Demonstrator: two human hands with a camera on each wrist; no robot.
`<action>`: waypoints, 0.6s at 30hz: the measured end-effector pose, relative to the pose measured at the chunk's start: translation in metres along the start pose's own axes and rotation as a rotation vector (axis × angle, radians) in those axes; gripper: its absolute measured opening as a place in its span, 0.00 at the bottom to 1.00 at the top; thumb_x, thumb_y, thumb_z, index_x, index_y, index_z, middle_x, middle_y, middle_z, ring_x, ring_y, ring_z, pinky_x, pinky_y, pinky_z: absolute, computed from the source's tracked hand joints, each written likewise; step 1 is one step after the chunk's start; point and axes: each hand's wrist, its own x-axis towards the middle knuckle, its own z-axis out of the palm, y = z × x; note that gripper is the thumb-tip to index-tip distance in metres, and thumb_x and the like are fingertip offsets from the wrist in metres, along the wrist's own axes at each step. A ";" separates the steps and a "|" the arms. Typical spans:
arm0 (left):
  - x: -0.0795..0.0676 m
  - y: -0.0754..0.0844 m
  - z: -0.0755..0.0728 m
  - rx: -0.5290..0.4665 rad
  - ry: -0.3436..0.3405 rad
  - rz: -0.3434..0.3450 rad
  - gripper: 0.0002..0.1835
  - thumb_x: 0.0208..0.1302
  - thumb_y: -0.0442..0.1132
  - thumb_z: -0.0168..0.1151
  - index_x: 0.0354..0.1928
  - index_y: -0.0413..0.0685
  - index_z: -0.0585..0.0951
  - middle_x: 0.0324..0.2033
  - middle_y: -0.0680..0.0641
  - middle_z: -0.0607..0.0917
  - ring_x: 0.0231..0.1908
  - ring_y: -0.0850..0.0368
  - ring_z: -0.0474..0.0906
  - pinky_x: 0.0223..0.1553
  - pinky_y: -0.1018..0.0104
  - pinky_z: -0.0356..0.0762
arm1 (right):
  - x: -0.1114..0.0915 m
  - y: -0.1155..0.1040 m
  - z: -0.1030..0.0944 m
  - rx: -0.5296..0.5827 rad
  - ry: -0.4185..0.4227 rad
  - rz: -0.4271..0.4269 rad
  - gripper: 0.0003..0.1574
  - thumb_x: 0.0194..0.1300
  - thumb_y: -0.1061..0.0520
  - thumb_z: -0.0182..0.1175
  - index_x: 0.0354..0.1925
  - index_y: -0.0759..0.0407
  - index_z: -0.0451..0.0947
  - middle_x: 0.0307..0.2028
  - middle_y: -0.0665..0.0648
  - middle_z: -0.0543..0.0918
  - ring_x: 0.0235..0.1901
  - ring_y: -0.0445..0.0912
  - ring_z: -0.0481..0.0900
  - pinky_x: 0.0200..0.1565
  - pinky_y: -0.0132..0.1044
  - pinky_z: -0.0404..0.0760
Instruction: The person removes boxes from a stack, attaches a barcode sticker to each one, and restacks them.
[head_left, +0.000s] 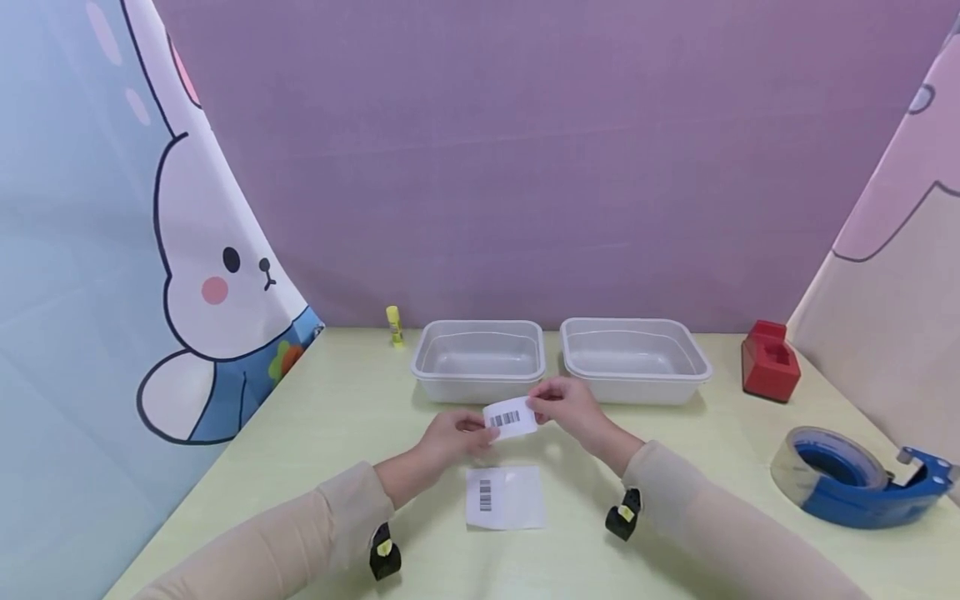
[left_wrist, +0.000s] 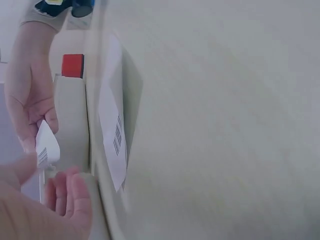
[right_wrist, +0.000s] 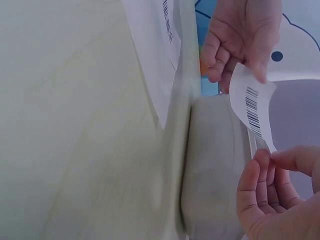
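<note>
Your left hand (head_left: 448, 442) and right hand (head_left: 573, 408) pinch a white rectangular barcode label (head_left: 512, 417)!
Lower centre of frame: a white paper barcode sheet (head_left: 516, 498) on the pale-yellow counter (head_left: 315, 408).

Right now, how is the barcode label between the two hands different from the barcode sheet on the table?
The barcode label is held up between the left hand and right hand; the barcode sheet lies on the table.
The barcode label is smaller; the barcode sheet is larger.
In the head view, the label's printed code runs across, the sheet's up and down.
Both are white with black bars.
</note>
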 end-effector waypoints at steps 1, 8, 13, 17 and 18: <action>0.000 0.000 0.000 -0.026 0.028 -0.005 0.14 0.60 0.35 0.67 0.43 0.30 0.80 0.34 0.42 0.85 0.30 0.59 0.82 0.38 0.61 0.86 | 0.000 0.001 0.001 0.004 0.000 0.001 0.09 0.60 0.68 0.62 0.39 0.75 0.78 0.28 0.55 0.84 0.25 0.41 0.78 0.32 0.31 0.84; 0.005 -0.003 -0.004 -0.064 0.143 -0.026 0.12 0.61 0.32 0.65 0.43 0.28 0.81 0.33 0.40 0.86 0.29 0.59 0.82 0.38 0.62 0.86 | 0.001 0.005 0.011 0.041 -0.018 0.093 0.18 0.58 0.68 0.65 0.46 0.76 0.75 0.31 0.60 0.85 0.25 0.41 0.80 0.33 0.33 0.85; 0.010 -0.004 -0.009 -0.052 0.174 -0.031 0.13 0.62 0.32 0.64 0.44 0.28 0.80 0.35 0.39 0.85 0.30 0.59 0.81 0.39 0.63 0.86 | 0.003 0.004 0.019 -0.004 -0.041 0.243 0.17 0.62 0.63 0.64 0.46 0.75 0.78 0.31 0.66 0.86 0.26 0.44 0.83 0.37 0.40 0.88; 0.020 -0.008 -0.015 -0.048 0.205 -0.033 0.13 0.63 0.33 0.64 0.44 0.28 0.81 0.37 0.39 0.85 0.30 0.60 0.81 0.40 0.63 0.86 | 0.008 0.004 0.028 -0.004 -0.024 0.295 0.12 0.61 0.64 0.64 0.41 0.73 0.80 0.31 0.66 0.86 0.26 0.45 0.84 0.38 0.41 0.88; 0.023 -0.009 -0.017 -0.051 0.213 -0.035 0.13 0.63 0.33 0.64 0.44 0.28 0.81 0.37 0.39 0.85 0.30 0.60 0.81 0.41 0.62 0.86 | 0.010 0.004 0.030 0.008 -0.015 0.304 0.12 0.61 0.64 0.64 0.41 0.73 0.80 0.32 0.67 0.86 0.26 0.46 0.84 0.38 0.41 0.88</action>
